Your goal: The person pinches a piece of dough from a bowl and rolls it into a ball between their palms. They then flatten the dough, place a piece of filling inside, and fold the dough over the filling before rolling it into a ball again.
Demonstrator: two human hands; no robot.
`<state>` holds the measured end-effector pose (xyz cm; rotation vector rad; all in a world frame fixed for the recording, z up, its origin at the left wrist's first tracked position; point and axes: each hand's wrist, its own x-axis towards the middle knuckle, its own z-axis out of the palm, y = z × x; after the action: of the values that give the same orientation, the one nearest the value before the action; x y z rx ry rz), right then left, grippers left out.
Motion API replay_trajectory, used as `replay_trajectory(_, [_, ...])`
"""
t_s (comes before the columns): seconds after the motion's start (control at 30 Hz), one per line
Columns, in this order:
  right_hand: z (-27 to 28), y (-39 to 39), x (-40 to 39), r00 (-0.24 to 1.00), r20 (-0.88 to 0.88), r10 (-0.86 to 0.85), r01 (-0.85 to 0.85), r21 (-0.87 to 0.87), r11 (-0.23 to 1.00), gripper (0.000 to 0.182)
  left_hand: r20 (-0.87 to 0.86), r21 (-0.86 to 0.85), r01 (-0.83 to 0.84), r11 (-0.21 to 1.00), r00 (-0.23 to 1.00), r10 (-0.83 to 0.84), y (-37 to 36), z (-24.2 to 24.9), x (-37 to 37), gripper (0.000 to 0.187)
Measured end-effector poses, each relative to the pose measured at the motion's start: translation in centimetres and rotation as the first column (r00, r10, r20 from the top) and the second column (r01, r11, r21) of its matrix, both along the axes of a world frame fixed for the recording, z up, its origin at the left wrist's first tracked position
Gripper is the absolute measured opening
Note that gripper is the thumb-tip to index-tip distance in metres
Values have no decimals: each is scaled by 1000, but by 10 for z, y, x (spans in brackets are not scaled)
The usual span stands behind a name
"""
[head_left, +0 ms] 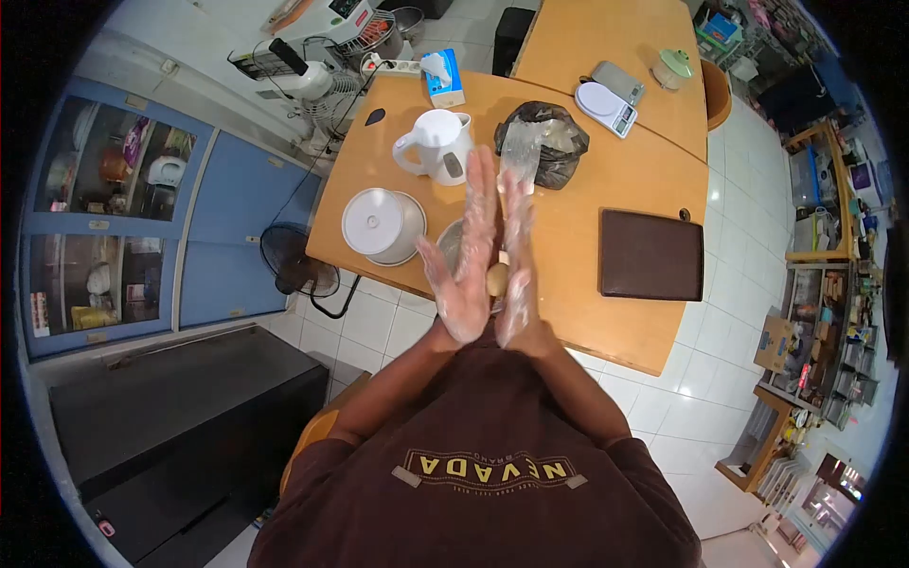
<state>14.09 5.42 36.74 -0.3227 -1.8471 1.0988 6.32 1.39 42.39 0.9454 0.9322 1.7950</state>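
Both hands wear clear plastic gloves and are raised over the near edge of the wooden table [568, 322]. My left hand [464, 256] and my right hand are described by side: the hand on the picture's left has its fingers stretched out, thumb apart. My right-side one, at the picture's right, is seen edge-on with fingers straight. Between the palms shows a small round beige lump [497, 279]; whether it is gripped is unclear. A metal bowl [450, 241] is partly hidden behind the fingers.
A white lidded tub [379, 224] and white kettle [437, 142] stand left. Beyond the hands lies a black plastic bag [559, 166]. Brown case [651, 254], white scale [606, 108] and tissue box [443, 80] are also on the table.
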Motion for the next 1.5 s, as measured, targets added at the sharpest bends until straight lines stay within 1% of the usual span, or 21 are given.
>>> replay_trajectory(0.03, [1, -8, 4, 998, 2, 63, -63, -20, 998, 95, -7, -77, -56, 995, 998, 55, 1, 7, 0, 115])
replay_trajectory(0.13, [31, -15, 7, 987, -113, 116, -135, -185, 973, 104, -34, -199, 15, 980, 999, -22, -13, -37, -1, 114])
replay_trajectory(0.23, [56, -11, 2, 953, -301, 22, -156, -430, 889, 110, -197, -132, -1, 991, 980, -25, -19, -23, 12, 114])
replay_trajectory(0.37, [25, -9, -4, 960, -257, 112, -182, -268, 946, 108, -269, -38, -75, 996, 961, 62, -4, 2, -1, 116])
replay_trajectory(0.43, [18, -19, -3, 982, -135, 130, -161, -259, 952, 106, -328, -73, -144, 987, 938, 113, 0, 11, -17, 120])
replay_trajectory(0.53, [34, -22, -1, 980, -141, 143, -169, -191, 967, 102, -270, -19, -80, 997, 960, 72, 0, -5, -13, 117])
replay_trajectory(0.57, [35, -15, -5, 974, -195, 119, -147, -141, 979, 100, -259, 1, -40, 999, 965, 39, 0, -6, -8, 118])
replay_trajectory(0.63, [40, -5, -13, 960, -278, 20, -91, -244, 965, 110, -288, -29, -14, 999, 958, 5, -9, -6, -1, 118])
replay_trajectory(0.8, [45, -8, -11, 979, -193, -61, 20, -209, 978, 111, -196, 59, -27, 998, 980, 38, 8, 14, -13, 120])
replay_trajectory(0.83, [45, -12, -9, 983, -176, -60, 24, -198, 980, 110, -112, 45, -18, 999, 993, 23, 11, 12, -14, 120])
replay_trajectory(0.93, [42, -20, -8, 991, -126, -56, 34, -170, 985, 109, -173, -30, 71, 997, 982, -75, 7, -17, -14, 119])
replay_trajectory(0.97, [40, -10, -8, 986, -138, -94, 76, -131, 988, 110, -284, 8, 94, 995, 955, -88, 8, -21, -14, 119])
replay_trajectory(1.0, [39, 1, -8, 979, -152, -133, 120, -94, 988, 111, -283, 21, 112, 993, 954, -102, 6, -19, -12, 118])
replay_trajectory(1.07, [35, 6, -12, 956, -183, -229, 196, -183, 964, 103, -278, 47, 148, 988, 952, -130, -1, -10, -4, 116])
replay_trajectory(1.1, [24, 6, -12, 965, -129, -229, 211, -142, 967, 102, -332, 56, 136, 989, 937, -110, -1, -1, -10, 113])
replay_trajectory(1.2, [-1, -2, -17, 981, -79, -179, 176, -41, 983, 101, -271, -6, 36, 999, 962, -37, 12, 11, -21, 110])
replay_trajectory(1.23, [2, -5, -17, 984, -93, -152, 152, -9, 988, 101, -89, -6, 30, 1000, 996, -31, 11, 5, -16, 110])
replay_trajectory(1.33, [21, 0, -9, 985, -131, -108, 109, -2, 994, 102, -283, -55, 65, 996, 956, -78, 3, -21, -7, 109])
replay_trajectory(1.37, [24, 4, -6, 984, -138, -115, 115, -6, 993, 102, -251, -143, 106, 984, 958, -140, -9, -23, -3, 110])
replay_trajectory(1.47, [16, 10, -5, 979, -108, -171, 173, 8, 985, 100, -254, 41, 88, 995, 964, -75, -1, -5, 2, 114])
replay_trajectory(1.5, [10, 6, -6, 982, -84, -167, 168, 6, 986, 100, -315, 12, 48, 999, 948, -42, 0, 5, -4, 117])
